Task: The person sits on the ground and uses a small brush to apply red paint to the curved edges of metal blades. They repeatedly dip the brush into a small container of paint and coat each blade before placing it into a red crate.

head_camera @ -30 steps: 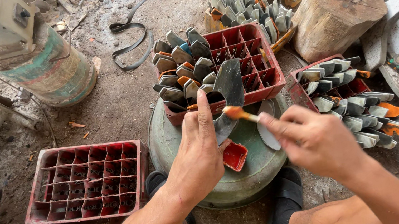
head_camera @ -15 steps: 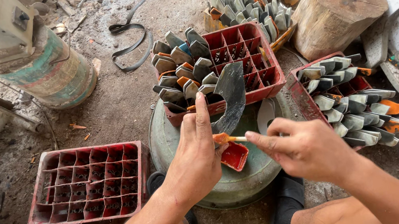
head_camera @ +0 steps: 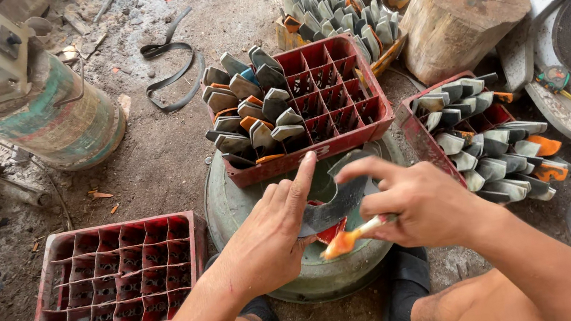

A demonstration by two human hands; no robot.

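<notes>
Since the earlier frames the right hand (head_camera: 426, 205) has dropped lower and the brush (head_camera: 350, 237) it holds has swung down, so its orange tip now points left and sits just above the small red dish (head_camera: 328, 233) instead of up against the blade. The dark metal blade (head_camera: 342, 201) has tipped from nearly upright to lying almost level between the two hands. The left hand (head_camera: 267, 240) holds the blade's near end, with its forefinger stretched up toward the crate; its fingers are closed on the blade. The right hand's fingers are pinched narrow around the brush handle, with the forefinger reaching over the blade.

All this happens over a round, green metal drum lid (head_camera: 231, 200) that serves as the table, set on a dirty concrete floor (head_camera: 170, 156) scattered with scraps. On the lid stands a red plastic crate (head_camera: 336, 91), its left compartments filled with upright grey blades with orange tips and its right ones bare.

To the left on the floor lies a second red crate (head_camera: 117, 279). To the right a third crate (head_camera: 444, 150) holds more blades lying on their sides. Behind it stands a wooden stump (head_camera: 458, 22), and a further batch of blades (head_camera: 338, 11) sits beyond the middle crate. A painted drum (head_camera: 58, 124) under a machine stands at upper left, with a loop of black strap (head_camera: 170, 56) lying near it.
</notes>
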